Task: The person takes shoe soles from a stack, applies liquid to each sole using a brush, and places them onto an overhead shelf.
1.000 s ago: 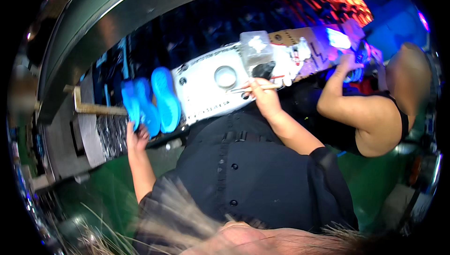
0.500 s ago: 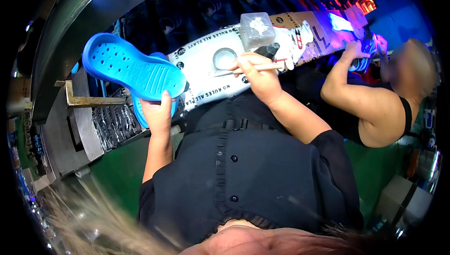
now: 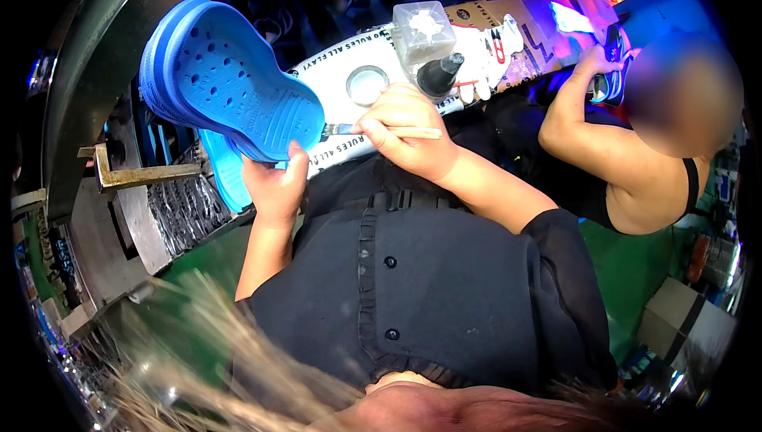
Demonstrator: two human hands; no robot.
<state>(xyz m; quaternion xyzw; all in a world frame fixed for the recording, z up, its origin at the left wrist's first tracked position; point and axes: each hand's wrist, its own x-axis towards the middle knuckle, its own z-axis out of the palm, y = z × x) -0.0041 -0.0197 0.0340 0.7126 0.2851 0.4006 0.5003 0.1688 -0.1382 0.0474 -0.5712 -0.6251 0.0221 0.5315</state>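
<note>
Gripping the blue shoe sole (image 3: 238,87) near its heel end, the left hand (image 3: 275,186) is closed, thumb over the edge; the long axis runs forward-left, toe farthest. The right hand (image 3: 409,130), wrapped round a brush (image 3: 419,133), is nearest the heel, bristles perhaps touching.

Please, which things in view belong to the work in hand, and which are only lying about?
In use:
blue sole, in the left hand
brush, in the right hand
round dish nearby, probably

Lying about, it seems:
clear box
black cone-shaped object
white glove
</note>
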